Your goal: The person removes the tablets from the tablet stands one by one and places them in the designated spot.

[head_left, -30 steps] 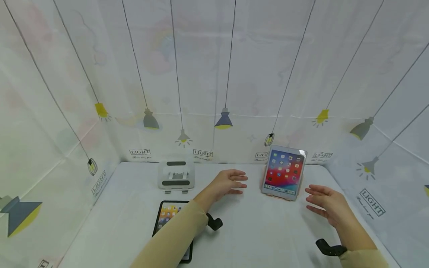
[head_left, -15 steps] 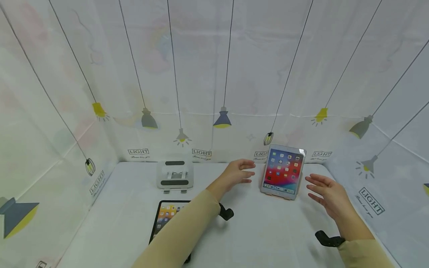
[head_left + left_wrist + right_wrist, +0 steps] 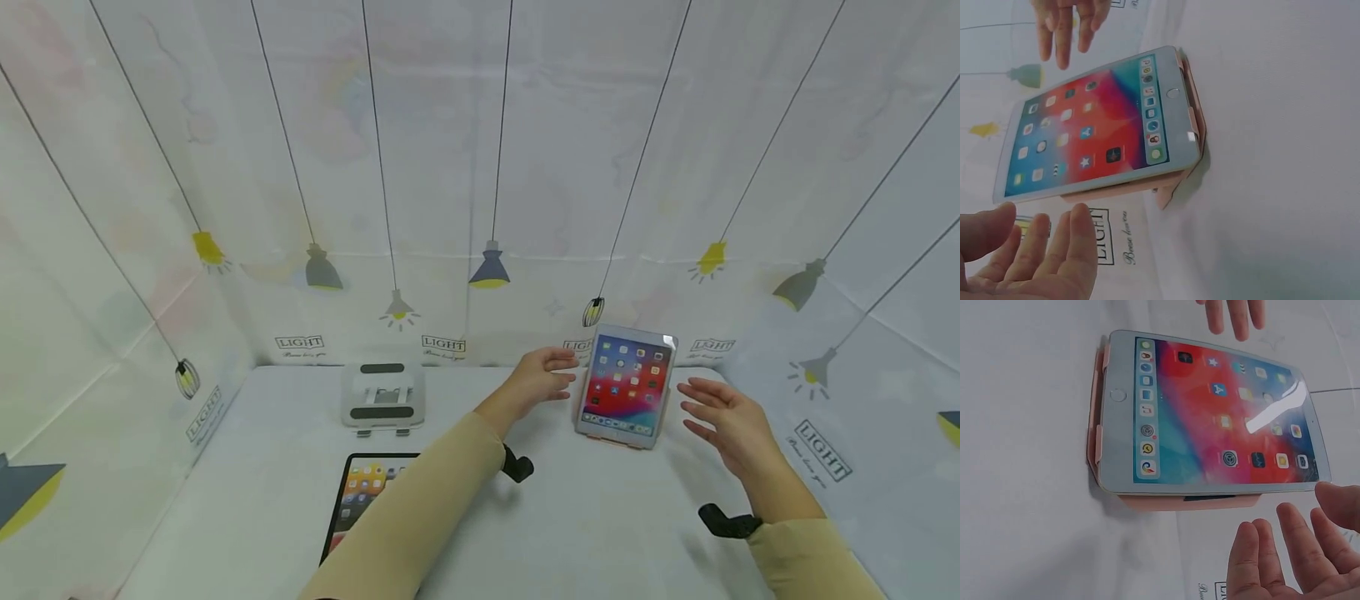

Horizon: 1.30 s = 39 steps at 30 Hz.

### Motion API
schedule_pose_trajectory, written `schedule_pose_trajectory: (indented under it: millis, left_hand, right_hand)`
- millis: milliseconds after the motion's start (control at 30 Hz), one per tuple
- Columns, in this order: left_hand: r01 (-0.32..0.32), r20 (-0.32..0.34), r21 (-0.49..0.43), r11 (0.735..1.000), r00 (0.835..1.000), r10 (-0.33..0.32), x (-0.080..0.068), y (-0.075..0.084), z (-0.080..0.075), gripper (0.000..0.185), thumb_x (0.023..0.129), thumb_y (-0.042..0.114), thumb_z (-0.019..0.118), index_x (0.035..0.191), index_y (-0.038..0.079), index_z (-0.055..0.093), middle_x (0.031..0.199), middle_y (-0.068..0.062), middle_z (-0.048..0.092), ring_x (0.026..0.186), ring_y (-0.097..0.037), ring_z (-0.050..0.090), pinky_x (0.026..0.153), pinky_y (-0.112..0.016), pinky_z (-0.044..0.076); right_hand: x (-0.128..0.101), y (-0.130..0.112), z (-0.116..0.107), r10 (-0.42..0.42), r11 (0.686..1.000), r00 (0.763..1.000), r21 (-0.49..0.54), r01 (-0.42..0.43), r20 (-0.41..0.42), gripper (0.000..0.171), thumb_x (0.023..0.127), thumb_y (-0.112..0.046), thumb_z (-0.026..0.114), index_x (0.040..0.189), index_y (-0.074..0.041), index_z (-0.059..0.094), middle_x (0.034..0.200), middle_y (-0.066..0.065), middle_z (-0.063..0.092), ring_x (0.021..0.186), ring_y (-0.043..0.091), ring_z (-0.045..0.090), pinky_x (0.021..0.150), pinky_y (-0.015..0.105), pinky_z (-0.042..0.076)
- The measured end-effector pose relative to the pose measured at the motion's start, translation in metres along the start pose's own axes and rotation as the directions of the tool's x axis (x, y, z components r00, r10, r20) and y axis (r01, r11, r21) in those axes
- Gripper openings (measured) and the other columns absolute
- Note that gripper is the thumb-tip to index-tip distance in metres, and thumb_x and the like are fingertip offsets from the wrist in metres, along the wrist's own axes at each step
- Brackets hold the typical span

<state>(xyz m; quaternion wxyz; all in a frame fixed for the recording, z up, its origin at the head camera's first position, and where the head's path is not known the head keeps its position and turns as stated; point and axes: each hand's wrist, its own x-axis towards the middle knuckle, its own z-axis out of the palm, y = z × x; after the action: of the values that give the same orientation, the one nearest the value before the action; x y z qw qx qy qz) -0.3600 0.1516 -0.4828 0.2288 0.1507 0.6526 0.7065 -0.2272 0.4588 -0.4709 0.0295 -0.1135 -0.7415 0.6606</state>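
Your left hand [image 3: 542, 377] hovers just left of the propped tablet [image 3: 626, 385], fingers straight and apart, holding nothing. Your right hand [image 3: 723, 421] hovers just right of the tablet, palm inward, fingers spread, also free. The tablet stands tilted on its pink stand [image 3: 1099, 419] near the bench's [image 3: 600, 517] back edge, with bare bench in front of it.

Staged recording booth, lamp-print sheets [image 3: 480, 167] walling white table [image 3: 600, 533]
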Motion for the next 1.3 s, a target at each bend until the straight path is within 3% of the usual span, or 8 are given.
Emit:
schedule_pose_trajectory:
  millis: [233,467,667,800,900,1000,1133,1300]
  left_hand:
    - [-0.035,-0.018,0.066,0.997,0.999,0.036,0.008,0.005,0.010,0.057,0.095,-0.011,0.063,0.149,0.008,0.061,0.155,-0.014,0.063,0.141,-0.035,0.063,0.102,-0.043,0.064]
    - [-0.088,-0.024,0.109,0.990,0.996,0.091,0.011,0.017,0.013,0.062,0.095,-0.013,0.062,0.154,0.005,0.055,0.160,-0.015,0.058,0.148,-0.038,0.056,0.112,-0.049,0.058]
    - [-0.096,-0.034,0.121,0.988,0.994,0.100,0.018,0.016,0.018,0.060,0.095,-0.012,0.065,0.150,0.009,0.059,0.155,-0.011,0.063,0.146,-0.037,0.058,0.114,-0.049,0.056]
    - [-0.090,-0.043,0.122,0.988,0.994,0.096,0.019,0.016,0.022,0.059,0.095,-0.012,0.066,0.150,0.011,0.060,0.153,-0.010,0.065,0.145,-0.033,0.060,0.116,-0.048,0.055]
    - [-0.089,-0.063,0.122,0.989,0.993,0.097,0.019,0.017,0.024,0.058,0.095,-0.012,0.066,0.149,0.010,0.061,0.150,-0.010,0.068,0.142,-0.032,0.062,0.115,-0.047,0.056]
    - [-0.085,-0.086,0.128,0.988,0.992,0.096,0.019,0.018,0.026,0.055,0.096,-0.012,0.066,0.147,0.010,0.063,0.145,-0.008,0.071,0.138,-0.029,0.065,0.114,-0.045,0.057]
    - [-0.091,-0.103,0.131,0.987,0.989,0.105,0.021,0.017,0.027,0.049,0.098,-0.009,0.067,0.143,0.011,0.066,0.137,-0.007,0.076,0.129,-0.025,0.071,0.112,-0.043,0.059]
    - [-0.109,-0.115,0.118,0.987,0.986,0.123,0.025,0.017,0.031,0.044,0.097,-0.008,0.069,0.136,0.011,0.071,0.127,-0.007,0.080,0.116,-0.022,0.076,0.108,-0.043,0.061]
  right_hand:
    - [0.004,-0.005,0.003,0.003,0.999,1.000,-0.052,-0.004,-0.022,0.061,0.108,-0.026,0.067,0.162,-0.015,0.042,0.164,0.003,0.055,0.108,-0.008,0.067,0.091,0.021,0.063]
    - [0.019,-0.019,0.015,-0.022,0.999,1.000,0.031,0.022,-0.011,0.044,0.109,-0.014,0.064,0.151,-0.018,0.052,0.145,-0.007,0.065,0.111,-0.001,0.069,0.093,0.022,0.063]
    - [0.028,-0.025,0.021,0.020,0.999,0.998,0.032,-0.018,-0.059,0.041,0.109,-0.015,0.062,0.149,-0.023,0.052,0.168,0.011,0.048,0.123,0.009,0.065,0.092,0.021,0.063]
    - [0.031,-0.025,0.021,0.033,0.999,0.996,0.004,-0.033,-0.081,0.046,0.110,-0.015,0.061,0.154,-0.021,0.050,0.172,0.016,0.041,0.128,0.013,0.063,0.091,0.020,0.063]
    - [0.031,-0.024,0.019,0.027,1.000,0.996,0.006,-0.026,-0.085,0.046,0.109,-0.015,0.061,0.153,-0.020,0.050,0.165,0.012,0.051,0.123,0.009,0.066,0.090,0.020,0.063]
    - [0.030,-0.024,0.014,0.010,0.999,0.997,0.046,-0.006,-0.081,0.041,0.109,-0.013,0.063,0.148,-0.021,0.054,0.144,0.000,0.067,0.113,0.003,0.069,0.088,0.020,0.063]
    - [0.028,-0.025,0.010,-0.027,0.995,0.997,0.098,0.033,-0.069,0.041,0.108,-0.010,0.064,0.147,-0.018,0.055,0.119,-0.016,0.072,0.107,0.001,0.071,0.088,0.019,0.063]
    - [0.026,-0.030,0.008,-0.020,0.988,0.998,0.153,0.030,-0.065,0.053,0.106,-0.008,0.068,0.155,-0.008,0.049,0.115,-0.012,0.073,0.104,0.005,0.074,0.089,0.024,0.065]
